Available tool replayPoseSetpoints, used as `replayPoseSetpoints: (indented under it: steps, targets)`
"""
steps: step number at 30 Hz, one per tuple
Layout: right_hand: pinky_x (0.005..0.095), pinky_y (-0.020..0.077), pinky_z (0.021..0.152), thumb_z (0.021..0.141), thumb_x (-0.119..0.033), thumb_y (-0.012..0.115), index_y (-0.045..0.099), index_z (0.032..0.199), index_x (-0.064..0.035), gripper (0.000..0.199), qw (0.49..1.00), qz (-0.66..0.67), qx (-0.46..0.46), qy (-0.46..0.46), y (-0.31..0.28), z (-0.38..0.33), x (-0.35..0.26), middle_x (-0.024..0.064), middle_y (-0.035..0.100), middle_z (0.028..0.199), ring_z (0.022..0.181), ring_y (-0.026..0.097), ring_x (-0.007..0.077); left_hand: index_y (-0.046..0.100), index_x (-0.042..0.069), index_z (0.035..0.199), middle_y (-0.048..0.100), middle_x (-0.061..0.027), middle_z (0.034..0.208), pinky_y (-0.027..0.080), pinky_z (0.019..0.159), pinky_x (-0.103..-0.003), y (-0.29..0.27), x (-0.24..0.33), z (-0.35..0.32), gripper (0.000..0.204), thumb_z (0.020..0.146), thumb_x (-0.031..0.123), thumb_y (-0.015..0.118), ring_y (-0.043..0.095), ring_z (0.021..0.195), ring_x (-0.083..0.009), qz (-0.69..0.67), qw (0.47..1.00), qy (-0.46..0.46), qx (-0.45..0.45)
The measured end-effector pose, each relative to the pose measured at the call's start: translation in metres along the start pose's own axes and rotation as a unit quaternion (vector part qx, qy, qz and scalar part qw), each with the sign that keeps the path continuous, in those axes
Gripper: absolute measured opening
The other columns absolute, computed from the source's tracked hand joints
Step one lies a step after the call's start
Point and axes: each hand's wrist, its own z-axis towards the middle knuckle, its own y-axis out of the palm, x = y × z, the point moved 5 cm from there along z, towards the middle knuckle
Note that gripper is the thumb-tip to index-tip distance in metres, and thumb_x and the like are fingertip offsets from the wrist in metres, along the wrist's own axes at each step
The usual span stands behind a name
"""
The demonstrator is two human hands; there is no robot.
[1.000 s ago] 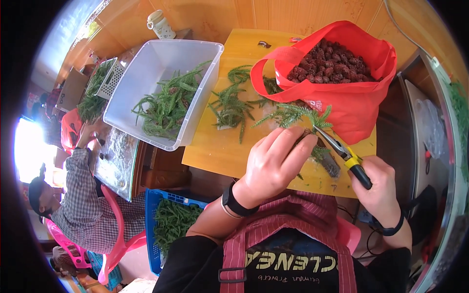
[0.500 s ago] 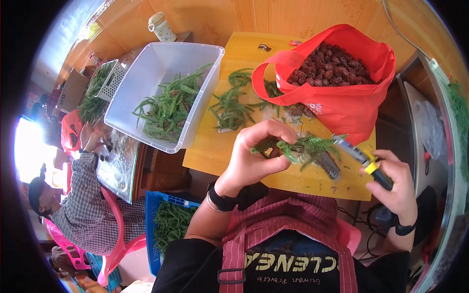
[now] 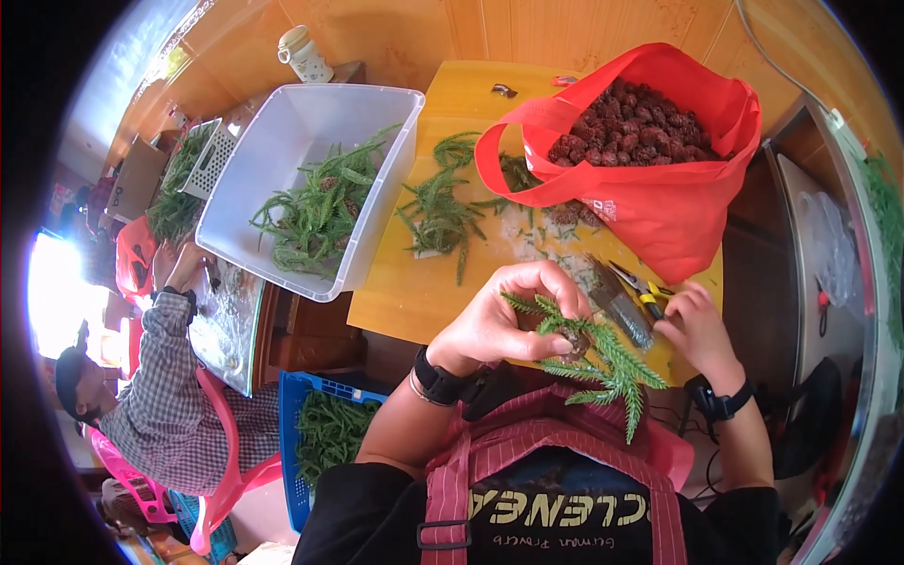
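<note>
Pinched between the thumb and fingers of my left hand (image 3: 513, 320) is a green artificial pine sprig (image 3: 612, 363) with a small brown pine cone (image 3: 573, 347) at its base. The sprig's needled tips spread right and down, above my apron. My right hand (image 3: 699, 330) is beside the yellow-and-black handled pliers (image 3: 640, 287), thumb and fingers apart, fingertips close to the handle ends. The pliers lie on the yellow table with their jaws pointing up and left. Beneath them lies a narrow bundle of thin dark pieces in clear plastic (image 3: 621, 306).
A red bag (image 3: 659, 202) full of pine cones (image 3: 631, 127) stands at the back right. Loose sprigs (image 3: 438, 212) lie beside a clear bin (image 3: 221, 202) holding more greenery. A blue crate (image 3: 294, 452) of greenery is lower left. Another person (image 3: 179, 395) works at the left table.
The pliers have gone from my right hand to the table, and that hand has moved left. My left hand has brought the sprig lower and turned it, showing its cone.
</note>
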Motion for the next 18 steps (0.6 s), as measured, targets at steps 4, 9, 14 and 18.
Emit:
replayPoseSetpoints:
  steps: [4, 9, 14, 18]
  targets:
    - [0.0366, 0.0445, 0.08, 0.074, -0.014, 0.066, 0.059, 0.087, -0.0005, 0.019, 0.977, 0.17, 0.098, -0.08, -0.065, 0.027, -0.076, 0.014, 0.06, 0.09, 0.089, 0.057, 0.0319, 0.051, 0.004, 0.083, 0.059, -0.0135, 0.084, 0.046, 0.067, -0.029, 0.012, -0.007, 0.003, 0.026, 0.068, 0.004, 0.073, 0.056, 0.075, -0.0179, -0.014, 0.999, -0.029, -0.04]
    - [0.0343, 0.0429, 0.079, 0.073, -0.016, 0.069, 0.062, 0.089, -0.0065, 0.019, 0.939, 0.249, 0.022, -0.235, -0.088, 0.046, -0.134, 0.0073, 0.061, 0.085, 0.087, 0.058, 0.0253, 0.054, 0.003, 0.082, 0.059, -0.0118, 0.085, 0.046, 0.07, -0.03, 0.021, -0.008, 0.005, 0.025, 0.067, 0.001, 0.073, 0.056, 0.077, -0.0173, -0.037, 0.996, -0.063, -0.053]
    - [0.0322, 0.0387, 0.07, 0.07, -0.019, 0.071, 0.061, 0.078, -0.0098, 0.016, 0.935, 0.21, -0.016, -0.285, -0.083, 0.049, -0.139, 0.0013, 0.058, 0.072, 0.071, 0.056, 0.02, 0.058, 0.001, 0.085, 0.06, -0.0099, 0.087, 0.046, 0.074, -0.029, 0.024, -0.008, 0.003, 0.025, 0.064, -0.001, 0.073, 0.057, 0.082, -0.0176, -0.045, 0.991, -0.108, -0.06]
    - [0.0325, 0.0384, 0.068, 0.07, -0.018, 0.071, 0.058, 0.073, -0.0097, 0.016, 0.936, 0.201, -0.011, -0.288, -0.085, 0.051, -0.146, 0.0015, 0.056, 0.068, 0.067, 0.055, 0.0202, 0.059, 0.0, 0.085, 0.06, -0.0101, 0.087, 0.046, 0.075, -0.029, 0.024, -0.003, 0.002, 0.025, 0.064, -0.001, 0.073, 0.057, 0.083, -0.0184, -0.043, 0.992, -0.107, -0.055]
